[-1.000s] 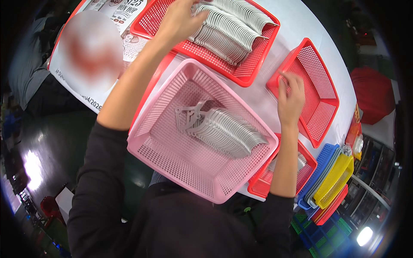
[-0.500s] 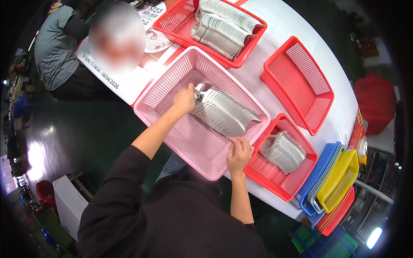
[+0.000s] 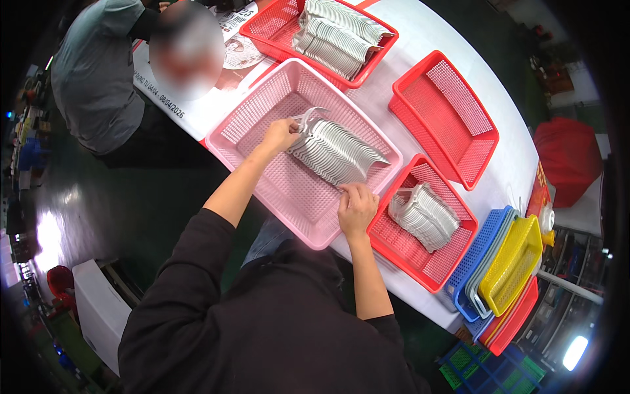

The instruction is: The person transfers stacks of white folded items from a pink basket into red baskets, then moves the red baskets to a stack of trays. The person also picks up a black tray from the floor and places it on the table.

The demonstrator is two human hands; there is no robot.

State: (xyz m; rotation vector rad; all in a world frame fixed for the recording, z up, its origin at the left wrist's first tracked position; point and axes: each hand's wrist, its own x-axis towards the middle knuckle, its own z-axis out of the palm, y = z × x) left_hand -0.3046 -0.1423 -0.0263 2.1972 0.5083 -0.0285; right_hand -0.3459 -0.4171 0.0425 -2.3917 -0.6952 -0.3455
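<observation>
Bench: white-topped (image 3: 420, 33).
Pink basket: overhangs the bench's near edge (image 3: 298, 203).
Metal plates: nested in a row inside the pink basket, toward its right side (image 3: 338, 151).
Left hand: fingers pinching the plate at the row's left end (image 3: 282, 134).
Right hand: fingers bent, fingertips at the row's near side; grip cannot be told (image 3: 357, 207).
Near red basket: on the bench's near edge, right of the pink one, holding a shorter plate row (image 3: 433, 171).
Far red basket: beyond the pink one, holding two plate rows (image 3: 269, 26).
Coloured basket stack: bench's near right corner (image 3: 512, 276).
</observation>
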